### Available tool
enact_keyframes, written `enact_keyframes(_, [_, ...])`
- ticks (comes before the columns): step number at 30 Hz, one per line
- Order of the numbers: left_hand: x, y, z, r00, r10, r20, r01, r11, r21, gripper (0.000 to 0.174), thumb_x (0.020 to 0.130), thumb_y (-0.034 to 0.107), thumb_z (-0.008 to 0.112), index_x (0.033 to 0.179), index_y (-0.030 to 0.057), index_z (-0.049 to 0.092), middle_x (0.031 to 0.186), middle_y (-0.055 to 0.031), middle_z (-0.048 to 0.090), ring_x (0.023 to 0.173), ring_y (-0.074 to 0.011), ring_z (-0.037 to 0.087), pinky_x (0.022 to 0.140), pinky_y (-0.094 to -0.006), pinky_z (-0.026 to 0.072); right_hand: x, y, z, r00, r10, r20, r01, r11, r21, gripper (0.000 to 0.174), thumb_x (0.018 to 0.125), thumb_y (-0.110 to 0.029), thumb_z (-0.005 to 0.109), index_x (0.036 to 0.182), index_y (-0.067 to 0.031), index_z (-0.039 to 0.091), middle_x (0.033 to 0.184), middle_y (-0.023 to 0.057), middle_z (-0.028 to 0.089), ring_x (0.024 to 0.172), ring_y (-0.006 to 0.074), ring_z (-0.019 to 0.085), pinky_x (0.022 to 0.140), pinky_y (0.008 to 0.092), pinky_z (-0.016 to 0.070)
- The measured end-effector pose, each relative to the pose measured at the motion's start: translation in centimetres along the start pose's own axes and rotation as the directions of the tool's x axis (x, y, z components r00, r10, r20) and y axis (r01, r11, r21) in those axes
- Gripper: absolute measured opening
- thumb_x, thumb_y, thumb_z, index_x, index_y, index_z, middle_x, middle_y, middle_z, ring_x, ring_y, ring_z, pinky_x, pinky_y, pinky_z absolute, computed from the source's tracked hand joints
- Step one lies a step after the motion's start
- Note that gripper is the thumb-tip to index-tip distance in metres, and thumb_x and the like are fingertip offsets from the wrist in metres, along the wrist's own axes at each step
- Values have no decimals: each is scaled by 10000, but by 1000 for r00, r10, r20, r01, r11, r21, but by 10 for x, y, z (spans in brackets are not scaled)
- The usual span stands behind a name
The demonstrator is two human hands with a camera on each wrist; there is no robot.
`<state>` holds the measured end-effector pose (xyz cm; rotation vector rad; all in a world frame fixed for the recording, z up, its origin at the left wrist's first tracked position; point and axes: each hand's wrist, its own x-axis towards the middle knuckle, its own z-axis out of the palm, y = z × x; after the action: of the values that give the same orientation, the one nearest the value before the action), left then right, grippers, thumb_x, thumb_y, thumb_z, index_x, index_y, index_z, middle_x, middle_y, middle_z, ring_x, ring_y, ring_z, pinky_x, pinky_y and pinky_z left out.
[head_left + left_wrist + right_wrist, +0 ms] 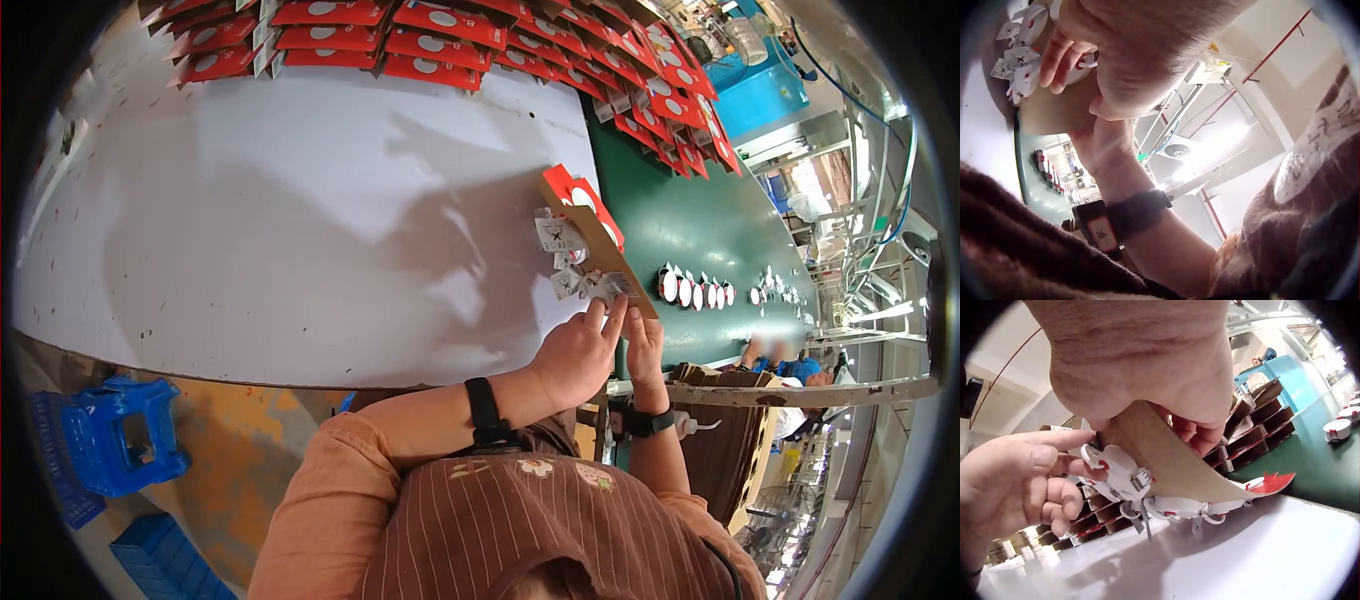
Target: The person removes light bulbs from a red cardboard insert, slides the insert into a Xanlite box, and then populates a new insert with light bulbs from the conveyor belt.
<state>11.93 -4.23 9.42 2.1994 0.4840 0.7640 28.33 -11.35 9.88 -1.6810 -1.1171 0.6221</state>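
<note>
A bent brown cardboard card (605, 245) with a red printed face (598, 210) stands on the white table edge. White round pieces with small rings and paper tags (1125, 475) hang along its brown side. My right hand (645, 345) grips the card's near end, thumb on the brown side; in the right wrist view its fingers (1200, 434) show behind the card. My left hand (580, 355) reaches to the same end, index and middle fingers (1063, 65) extended onto a white piece by a barcode label (622, 286). In the right wrist view, its other fingers bend loosely.
Stacked red cards (430, 45) fill the table's far side. On the green surface (650, 225) to the right stand a row of white round pieces (690, 290) and a scattered group beyond. Brown cardboard (725, 430) is stacked at right; a blue stool (120, 435) stands lower left. Another person sits farther right.
</note>
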Motion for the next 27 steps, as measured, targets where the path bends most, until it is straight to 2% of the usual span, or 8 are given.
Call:
enact_keyframes(4, [5,5,5,999,47,-9,-47,998,40,702,752,153,634,1349,-61,332,1092,-199,452,864,-277,589,736,-325,517,-2,0,-13,999,28,-24,-29,999,-28,356,978,-247,469,1108,66,578,1025,84,627,957,153,577,862,289,465])
enact_keyframes(8, [14,14,9,990,144,8,-144,987,64,705,759,167,625,1356,-62,328,1117,-214,450,867,-274,586,724,-299,513,-2,-9,-35,999,27,-38,-27,1000,10,363,966,-286,490,1063,49,589,968,68,636,879,131,581,782,275,480])
enact_keyframes(13, [22,25,15,974,224,34,-225,974,32,727,755,178,627,1364,-71,318,1162,-269,427,909,-301,579,741,-295,512,-4,-6,-65,996,62,-64,-60,998,35,374,952,-310,510,1043,44,589,930,53,627,814,119,569,720,260,467])
enact_keyframes(15, [24,27,15,970,229,85,-231,973,16,751,747,179,630,1366,-88,297,1180,-280,409,968,-322,559,779,-304,506,-5,-10,-63,993,56,-100,-53,998,28,379,949,-316,513,1043,43,590,927,53,627,811,119,567,719,259,463])
enact_keyframes(18, [27,24,25,955,290,63,-291,957,7,774,735,173,633,1365,-102,279,1196,-284,391,1002,-331,534,806,-301,496,-7,-16,-66,992,67,-105,-66,998,11,381,948,-315,513,1054,42,591,941,60,631,832,126,570,741,266,461])
enact_keyframes(22, [26,26,22,962,269,54,-268,963,-35,769,728,167,631,1353,-117,285,1191,-283,394,1017,-328,516,825,-300,486,-8,-10,-67,988,100,-116,-92,993,76,390,949,-315,511,1071,47,594,977,70,636,860,132,576,761,270,463])
enact_keyframes(25, [25,26,19,966,249,67,-247,968,-35,754,730,154,628,1353,-107,294,1176,-275,402,1005,-321,522,809,-302,491,-7,-9,-68,992,91,-83,-79,987,138,397,949,-314,510,1071,54,596,994,76,637,874,135,580,773,274,465])
enact_keyframes(27, [24,25,17,973,228,36,-226,973,-56,744,734,145,632,1371,-54,304,1180,-251,401,968,-316,541,793,-321,498,-7,-8,-66,995,75,-64,-65,986,152,401,950,-315,509,1069,58,597,999,79,637,877,136,582,778,276,465])
